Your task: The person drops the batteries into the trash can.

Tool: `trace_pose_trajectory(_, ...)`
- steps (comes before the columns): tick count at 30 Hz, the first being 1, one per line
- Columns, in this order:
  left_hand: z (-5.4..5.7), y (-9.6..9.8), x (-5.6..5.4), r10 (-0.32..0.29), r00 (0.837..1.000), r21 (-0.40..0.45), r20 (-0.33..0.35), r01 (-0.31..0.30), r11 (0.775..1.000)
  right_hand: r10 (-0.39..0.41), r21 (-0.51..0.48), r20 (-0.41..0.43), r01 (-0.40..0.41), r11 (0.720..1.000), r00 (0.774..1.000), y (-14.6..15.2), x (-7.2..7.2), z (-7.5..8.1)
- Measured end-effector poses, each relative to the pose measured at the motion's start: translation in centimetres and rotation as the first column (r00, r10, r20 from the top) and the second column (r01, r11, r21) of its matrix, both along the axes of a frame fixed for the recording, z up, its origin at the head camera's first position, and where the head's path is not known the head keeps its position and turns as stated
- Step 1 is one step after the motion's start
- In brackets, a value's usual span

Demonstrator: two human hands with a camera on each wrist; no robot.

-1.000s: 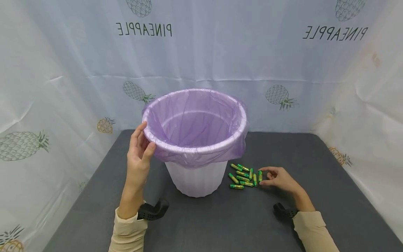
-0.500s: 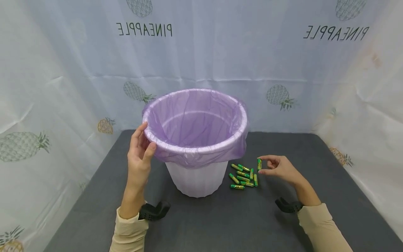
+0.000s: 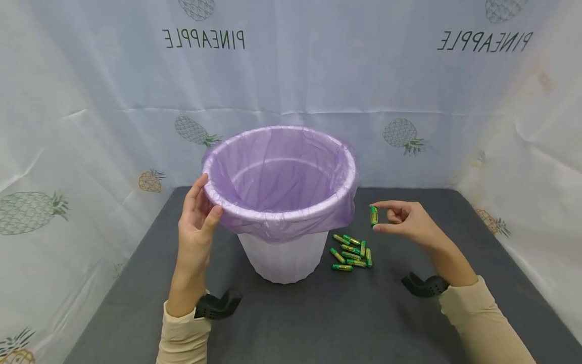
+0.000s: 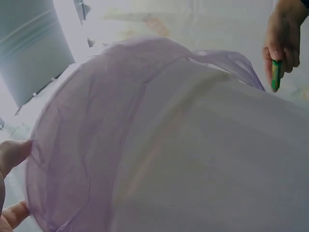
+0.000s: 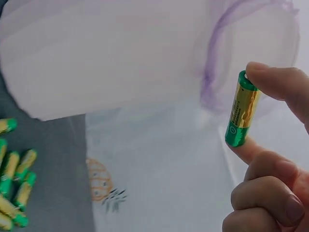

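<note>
A white trash can (image 3: pixel 282 258) stands on the dark table, lined with a purple plastic bag (image 3: pixel 286 225) folded over its rim. My left hand (image 3: pixel 195 227) rests against the left side of that rim, thumb at the front and fingers spread along the outside. Between thumb and index finger, my right hand (image 3: pixel 411 220) pinches one green-and-gold battery (image 3: pixel 374 216), held upright above the table and right of the can. The right wrist view shows this battery (image 5: pixel 243 108) gripped at its two ends. Several similar batteries (image 3: pixel 350 248) lie in a loose group below, by the can's base.
A white curtain (image 3: pixel 291 65) printed with pineapples closes off the back and both sides. The dark tabletop (image 3: pixel 291 323) stretches in front of the can. Black wrist-worn devices (image 3: pixel 218 306) sit at both wrists.
My right hand has lifted the battery from beside the group and raised it higher, near the can's right side. My left hand keeps its place at the rim.
</note>
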State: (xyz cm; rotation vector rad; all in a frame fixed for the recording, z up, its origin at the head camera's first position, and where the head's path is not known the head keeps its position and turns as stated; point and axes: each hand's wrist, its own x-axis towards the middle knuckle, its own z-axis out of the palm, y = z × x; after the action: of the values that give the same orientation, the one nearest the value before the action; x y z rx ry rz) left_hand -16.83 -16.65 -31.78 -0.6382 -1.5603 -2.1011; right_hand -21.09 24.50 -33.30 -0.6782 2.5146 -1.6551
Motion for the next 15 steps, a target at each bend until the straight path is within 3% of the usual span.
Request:
trace_pose_trajectory(4, 0.1, -0.2, 0.0, -0.030, 0.999, -0.004, -0.021, 0.030, 1.000, 0.000, -0.010, -0.012, -0.001, 1.000, 1.000, -0.3, 0.1, 1.6)
trace_pose_trajectory(15, 0.3, -0.2, 0.2, -0.003, 1.000, -0.030, 0.012, 0.003, 1.000, -0.043, -0.007, -0.011, 0.043, 0.999, 0.999, -0.9, 0.1, 5.0)
